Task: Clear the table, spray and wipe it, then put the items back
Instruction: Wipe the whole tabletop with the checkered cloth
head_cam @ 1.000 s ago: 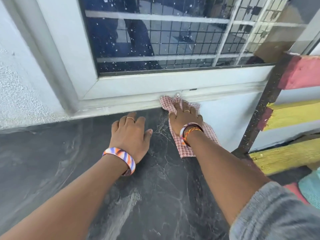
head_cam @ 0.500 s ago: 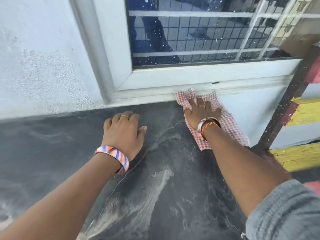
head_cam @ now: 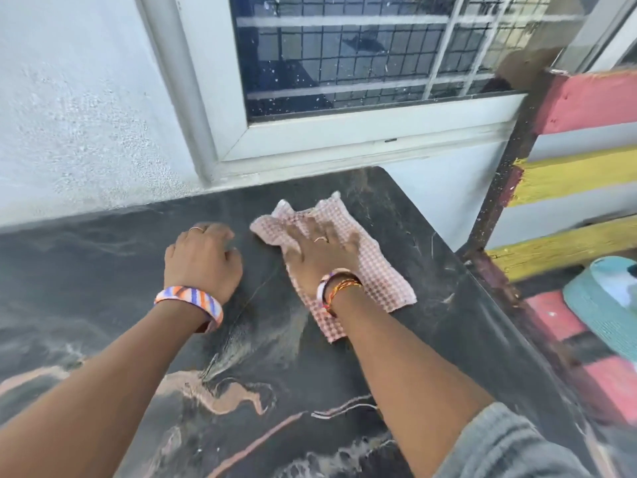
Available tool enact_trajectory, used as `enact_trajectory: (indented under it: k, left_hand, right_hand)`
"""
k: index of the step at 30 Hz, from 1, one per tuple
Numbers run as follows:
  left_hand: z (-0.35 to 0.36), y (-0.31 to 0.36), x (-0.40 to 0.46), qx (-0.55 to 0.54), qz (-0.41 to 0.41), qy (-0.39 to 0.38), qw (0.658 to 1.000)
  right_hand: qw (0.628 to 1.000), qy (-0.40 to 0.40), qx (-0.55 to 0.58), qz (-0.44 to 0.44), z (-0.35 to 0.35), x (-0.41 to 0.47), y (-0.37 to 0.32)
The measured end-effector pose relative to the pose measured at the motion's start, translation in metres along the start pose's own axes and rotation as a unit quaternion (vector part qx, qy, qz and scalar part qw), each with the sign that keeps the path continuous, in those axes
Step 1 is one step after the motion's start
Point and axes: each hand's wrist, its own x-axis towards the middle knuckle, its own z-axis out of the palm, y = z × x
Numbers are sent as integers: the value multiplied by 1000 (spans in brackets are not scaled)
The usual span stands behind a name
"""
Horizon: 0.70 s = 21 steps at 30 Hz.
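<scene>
- My right hand [head_cam: 322, 248] lies flat on the checked cloth [head_cam: 372, 267], fingers spread, pressing it onto the counter [head_cam: 448, 326]; nothing curled round it, so grip is released.
- Cloth sits near counter's far right corner, w/ its middle hidden under my palm & wrist; far edge bunched up, near end sticks out past my forearm.
- My fingertips on that hand are smeared by motion blur, can't make out exactly how they lie.
- My left hand [head_cam: 203, 258] rests on bare counter just left of the cloth, not touching it; fingers bent under, tips hidden, holding nothing.
- Both forearms cut off by bottom edge; grey sleeve [head_cam: 510, 446] only partly in view.
- Teal thing [head_cam: 603, 305] at right edge is cropped, can't tell what it is.
- Window [head_cam: 362, 53] glass is speckled; what's behind it is unclear.
- No writing or labels readable anywhere.
</scene>
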Motion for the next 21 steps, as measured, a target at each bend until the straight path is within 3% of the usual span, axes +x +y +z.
enact_trajectory:
  k: [3, 6, 9, 14, 21]
  left_hand:
    - [12, 27, -8, -2, 94, -42, 995]
    - [20, 43, -18, -5, 174, -72, 982]
    - [17, 37, -24, -3, 209, -79, 975]
    - [-5, -11, -22, 0, 180, -61, 982]
    - [-28, -83, -32, 12, 125, -36, 991]
  right_hand:
    - [981, 8, -10, 195, -21, -19, 88]
    - [933, 23, 19, 357, -33, -64, 139]
    - [904, 43, 23, 425, -31, -97, 141]
    - [921, 37, -2, 387, -14, -101, 89]
    - [992, -1, -42, 121, 28, -76, -73]
